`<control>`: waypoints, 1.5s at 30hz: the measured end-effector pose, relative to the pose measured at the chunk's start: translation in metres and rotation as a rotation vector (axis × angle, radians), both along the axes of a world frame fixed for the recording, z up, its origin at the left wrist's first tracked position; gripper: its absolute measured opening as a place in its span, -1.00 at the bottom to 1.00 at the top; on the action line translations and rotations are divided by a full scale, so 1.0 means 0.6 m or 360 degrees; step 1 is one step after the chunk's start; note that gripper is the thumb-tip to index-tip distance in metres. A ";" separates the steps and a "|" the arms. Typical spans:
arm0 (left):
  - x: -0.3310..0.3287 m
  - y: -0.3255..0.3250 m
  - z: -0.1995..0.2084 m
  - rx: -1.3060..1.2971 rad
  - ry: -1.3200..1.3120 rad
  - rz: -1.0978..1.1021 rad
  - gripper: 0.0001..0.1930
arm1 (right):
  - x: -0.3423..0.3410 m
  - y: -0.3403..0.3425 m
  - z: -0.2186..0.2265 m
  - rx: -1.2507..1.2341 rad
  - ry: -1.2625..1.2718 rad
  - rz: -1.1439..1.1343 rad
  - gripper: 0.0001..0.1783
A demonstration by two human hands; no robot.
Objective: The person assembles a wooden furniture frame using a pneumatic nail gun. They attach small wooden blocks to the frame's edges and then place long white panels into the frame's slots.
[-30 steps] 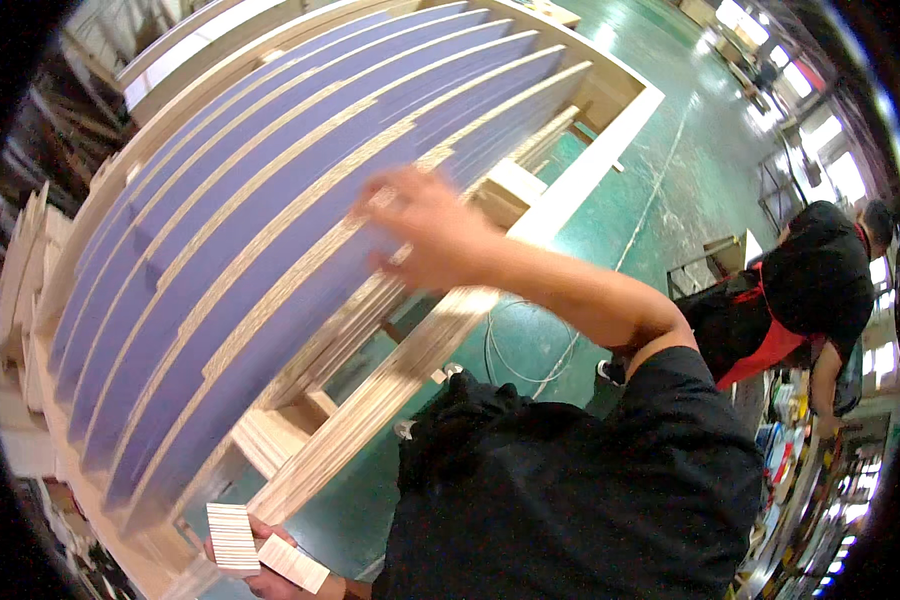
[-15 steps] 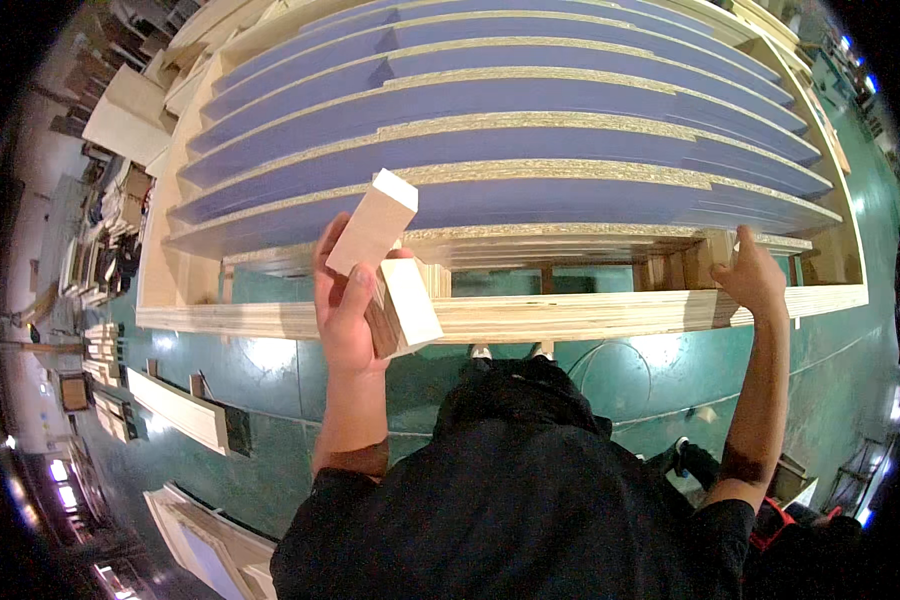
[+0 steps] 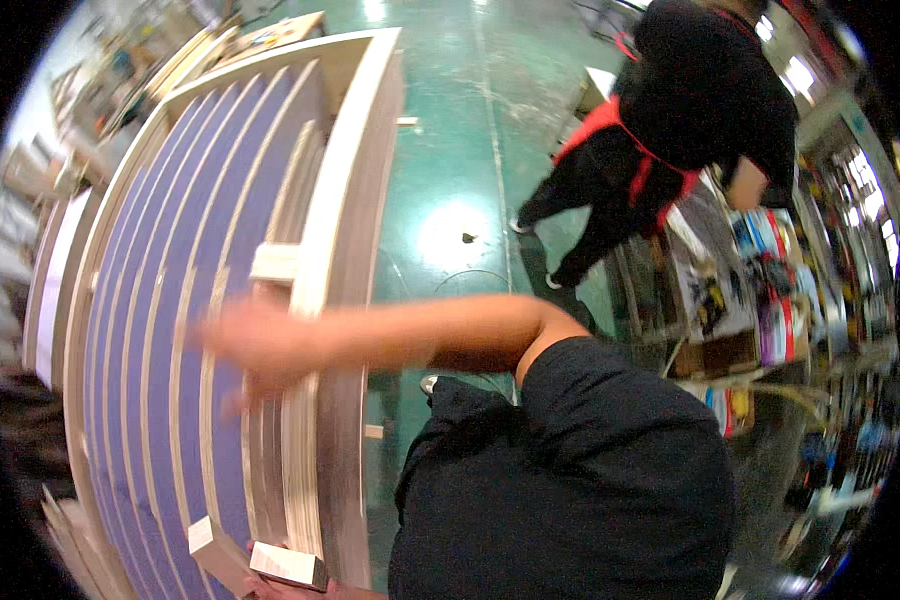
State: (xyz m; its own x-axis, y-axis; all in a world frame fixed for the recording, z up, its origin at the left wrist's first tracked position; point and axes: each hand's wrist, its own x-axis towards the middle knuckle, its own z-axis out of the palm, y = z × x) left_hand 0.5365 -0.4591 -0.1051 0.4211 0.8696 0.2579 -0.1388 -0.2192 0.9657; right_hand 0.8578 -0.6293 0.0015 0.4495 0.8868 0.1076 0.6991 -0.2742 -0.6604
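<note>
Clearly, in the head view, the left hand [image 3: 273,587], partly cut off by the lower edge, is closed around two pale wood blocks—one slanting block [image 3: 217,553] and, beside it, one crosswise block [image 3: 288,564]. Both lie toward the lower edge from the right hand [image 3: 260,345], well apart from it. That hand hangs over purple-faced panels [image 3: 185,230] whose long axis runs nearly along the wooden frame rail [image 3: 342,170]; blur hides its grip, so I cannot tell.

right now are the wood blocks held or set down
Held: both wood blocks are gripped in the left hand, partly visible at the lower edge.
</note>
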 end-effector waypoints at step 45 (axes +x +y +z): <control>-0.103 0.142 0.148 0.0604 0.2277 -0.0263 -0.58 | 0.023 0.001 -0.150 0.1592 0.0229 -0.0208 -0.30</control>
State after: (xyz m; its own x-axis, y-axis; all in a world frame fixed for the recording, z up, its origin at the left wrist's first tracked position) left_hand 0.4746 -0.3738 -0.0165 0.5913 0.7652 -0.2549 0.8065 -0.5593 0.1918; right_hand 0.8716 -0.6285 -0.0888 0.6037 0.3630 0.7098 0.5992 0.3807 -0.7043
